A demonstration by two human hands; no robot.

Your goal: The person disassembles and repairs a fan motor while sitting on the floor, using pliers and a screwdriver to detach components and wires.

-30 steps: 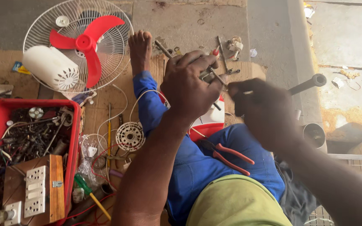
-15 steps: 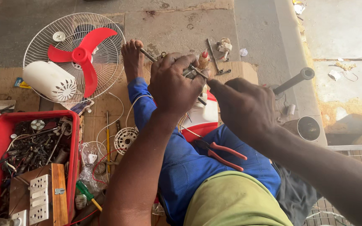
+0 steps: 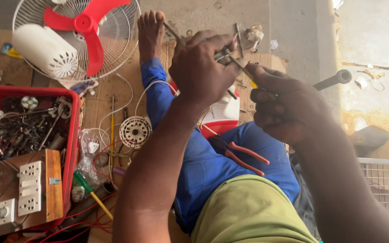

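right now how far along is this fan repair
Already done: the fan lies apart on the floor with its front guard off, and a wound stator sits loose on the cardboard. In hand: the left hand grips a small metal part while the right hand works a tool against it. Left: the pliers and screwdriver lie out, and nothing is reassembled.
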